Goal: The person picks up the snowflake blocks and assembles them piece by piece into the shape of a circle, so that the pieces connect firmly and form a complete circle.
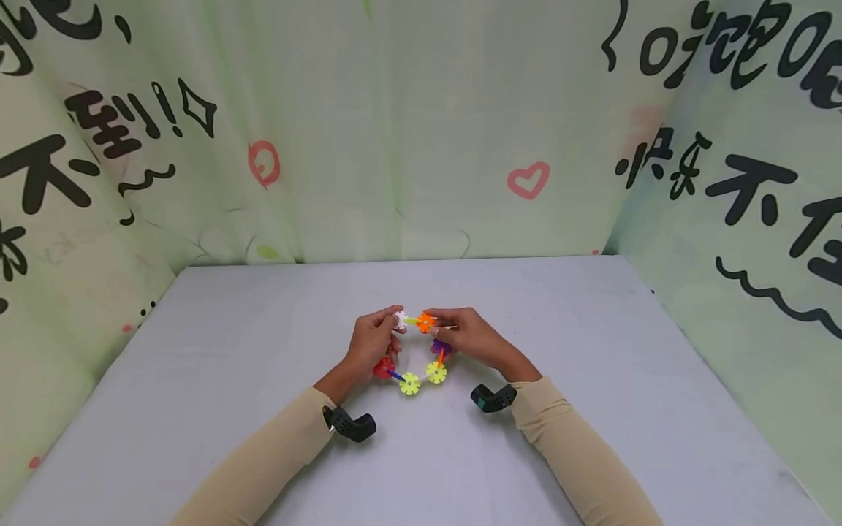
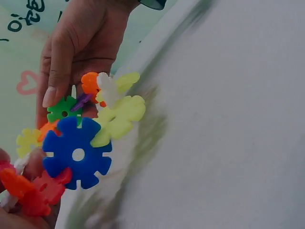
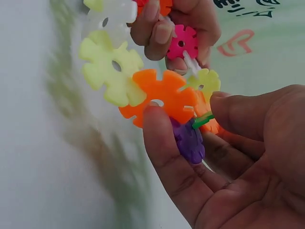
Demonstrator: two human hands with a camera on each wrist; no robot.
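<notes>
Between my two hands is a ring of notched, flower-shaped plastic interlocking discs, slotted edge to edge in mixed colours. At its left side my left hand (image 1: 370,342) grips it, thumb and finger around a white disc (image 1: 401,320), with a red disc (image 1: 384,367) by the lower fingers. On the other side my right hand (image 1: 475,340) holds the ring near an orange disc (image 3: 164,93) and a purple disc (image 3: 190,143). Two yellow discs (image 1: 410,383) form the near part of the ring. A large blue disc (image 2: 71,157) faces the left wrist camera.
The ring is over the middle of a white-covered table (image 1: 263,321). Pale green curtains (image 1: 395,131) with black writing and hearts surround its back and sides. Each wrist wears a black band (image 1: 349,424).
</notes>
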